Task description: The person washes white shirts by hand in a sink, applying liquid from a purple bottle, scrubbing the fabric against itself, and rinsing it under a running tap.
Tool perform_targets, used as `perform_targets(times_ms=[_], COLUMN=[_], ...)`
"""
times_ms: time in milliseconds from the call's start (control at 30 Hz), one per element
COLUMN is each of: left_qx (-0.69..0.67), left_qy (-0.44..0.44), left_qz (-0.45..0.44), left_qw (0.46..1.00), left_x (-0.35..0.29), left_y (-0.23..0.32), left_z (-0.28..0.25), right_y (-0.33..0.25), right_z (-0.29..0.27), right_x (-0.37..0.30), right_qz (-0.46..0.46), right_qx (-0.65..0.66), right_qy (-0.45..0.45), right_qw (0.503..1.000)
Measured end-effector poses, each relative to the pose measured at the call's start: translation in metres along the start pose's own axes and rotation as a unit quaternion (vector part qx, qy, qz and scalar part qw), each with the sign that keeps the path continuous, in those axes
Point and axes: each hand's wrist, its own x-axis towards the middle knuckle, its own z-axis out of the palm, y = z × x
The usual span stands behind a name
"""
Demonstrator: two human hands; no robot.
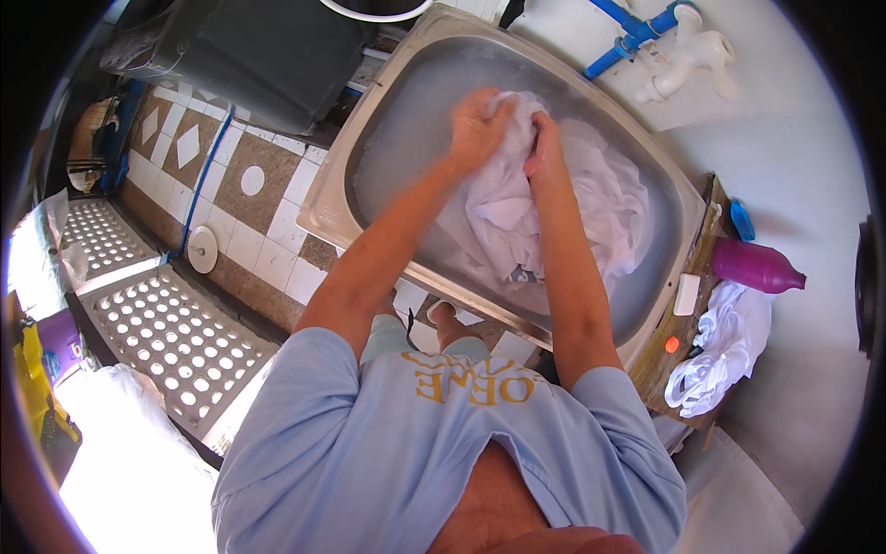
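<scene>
A metal sink basin (392,102) holds cloudy, soapy water. Wet white cloth (591,203) lies bunched in it, partly under the water and spread toward the right side. Over the basin's middle, my left hand (480,129) is closed on a raised bunch of this cloth; it is slightly blurred. Close beside it, my right hand (546,152) grips the same bunch from the right, with its fingers curled into the fabric. What kind of garment or linen the cloth is, I cannot make out.
Right of the basin, a wooden ledge (666,355) carries a purple bottle (757,266), a white bar (687,295), an orange cap (672,344) and crumpled white fabric (724,351). A white tap (692,65) juts from the wall. Perforated grey crates (171,337) stand at left.
</scene>
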Motion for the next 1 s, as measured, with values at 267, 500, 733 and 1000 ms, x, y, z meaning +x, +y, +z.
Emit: perform_targets(times_ms=[267, 500, 733, 1000], left_qx=[0.273, 0.22, 0.18, 0.045], left_qy=[-0.042, 0.019, -0.017, 0.02], left_qz=[0.228, 0.132, 0.072, -0.009], left_qw=[0.934, 0.966, 0.981, 0.999], left_x=[-0.039, -0.008, 0.002, 0.007], left_y=[0.054, 0.027, -0.026, -0.003], left_z=[0.049, 0.031, -0.009, 0.019], right_y=[0.015, 0.022, 0.006, -0.003], right_z=[-0.048, -0.02, -0.016, 0.01], right_x=[0.044, 0.004, -0.007, -0.018], right_qz=[-0.232, -0.037, -0.011, -0.023], right_qx=[-0.261, 0.143, 0.069, 0.033], right_qy=[-0.073, -0.113, 0.099, 0.023], right_qw=[0.934, 0.983, 0.993, 0.999])
